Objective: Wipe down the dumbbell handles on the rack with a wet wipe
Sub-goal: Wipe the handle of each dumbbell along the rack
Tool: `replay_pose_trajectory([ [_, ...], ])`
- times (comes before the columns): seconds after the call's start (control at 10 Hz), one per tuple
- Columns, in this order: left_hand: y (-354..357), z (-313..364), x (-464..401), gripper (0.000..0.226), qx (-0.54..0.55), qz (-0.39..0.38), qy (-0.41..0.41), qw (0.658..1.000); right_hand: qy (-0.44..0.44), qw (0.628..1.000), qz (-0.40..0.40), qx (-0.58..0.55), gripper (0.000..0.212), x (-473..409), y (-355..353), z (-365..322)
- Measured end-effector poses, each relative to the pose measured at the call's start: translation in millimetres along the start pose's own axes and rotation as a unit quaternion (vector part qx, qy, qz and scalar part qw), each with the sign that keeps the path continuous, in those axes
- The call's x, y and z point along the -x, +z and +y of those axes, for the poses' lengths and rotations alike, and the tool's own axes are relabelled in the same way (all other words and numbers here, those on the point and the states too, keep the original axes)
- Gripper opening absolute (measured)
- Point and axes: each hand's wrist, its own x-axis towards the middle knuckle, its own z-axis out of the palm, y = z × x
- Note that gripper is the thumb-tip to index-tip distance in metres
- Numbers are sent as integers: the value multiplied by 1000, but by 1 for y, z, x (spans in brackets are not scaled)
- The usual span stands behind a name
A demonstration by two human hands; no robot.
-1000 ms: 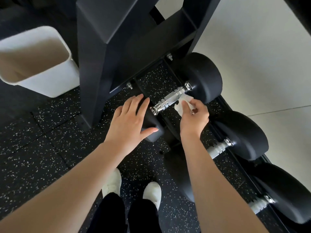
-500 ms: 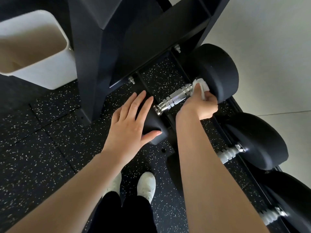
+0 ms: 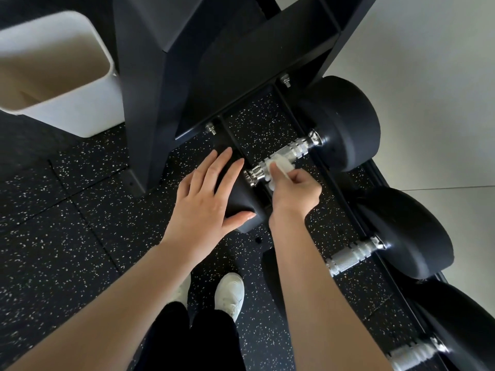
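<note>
A: Right hand?

B: Fingers curled, pinching a white wet wipe and pressing it on the chrome handle of the first dumbbell, toward the handle's near end. The knurled stretch beyond the wipe is bare up to the far head.

A: Left hand?

B: Flat, fingers straight and slightly spread, resting on that dumbbell's near black head. Thumb lies along the head's lower edge. It grips nothing.

A: Where does the dumbbell sit?

B: Low on the black rack, lying across its rails, just beside the upright. A second dumbbell sits next along the row, a third beyond it at the frame's edge; both show chrome handles.

A: Any writing, brands, weight numbers?

B: None legible on heads, rack or wipe.

A: Surroundings?

B: Black speckled rubber floor. A white bin stands left of the upright. White shoes and dark trousers below. Pale wall behind the rack.
</note>
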Motion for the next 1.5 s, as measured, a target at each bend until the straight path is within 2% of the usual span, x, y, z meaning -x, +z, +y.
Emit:
replay_pose_trajectory([
  [0.2, 2, 0, 0, 84, 4, 4, -1, 1000, -18, 995, -93, 40, 37, 6, 0, 20],
  [0.4, 1, 0, 0, 83, 6, -2, -2, 1000, 14, 990, -132, 37, 30, -1, -6, 28],
  [0.5, 1, 0, 0, 84, 6, -4, -4, 1000, 50, 986, -158, 2, 15, -3, -6, 27],
  [0.6, 1, 0, 0, 84, 10, -7, -2, 1000, 93, 979, -170, -65, 9, -3, -7, 30],
  [0.8, 0, 0, 0, 83, 21, -6, -4, 1000, 178, 929, -182, -270, 15, -5, -6, 27],
  [0.9, 0, 1, 0, 83, 17, -6, -2, 1000, 185, 913, -184, -314, 14, -9, -7, 23],
  [1.0, 0, 1, 0, 83, 20, -5, -1, 1000, 187, 902, -198, -336, 14, -8, -10, 19],
  [1.1, 0, 0, 0, 83, 22, -7, -2, 1000, 202, 898, -202, -334, 23, -6, -14, 14],
  [1.2, -1, 0, 0, 83, 24, -12, -2, 1000, 199, 906, -203, -314, 18, -4, -12, 14],
  [1.3, -2, 1, 0, 85, 47, -21, -3, 999, 220, 904, -183, -317, 4, -5, -8, 17],
  [1.5, -2, 0, 0, 83, 55, -22, 0, 998, 213, 897, -133, -363, 9, -19, -12, 8],
])
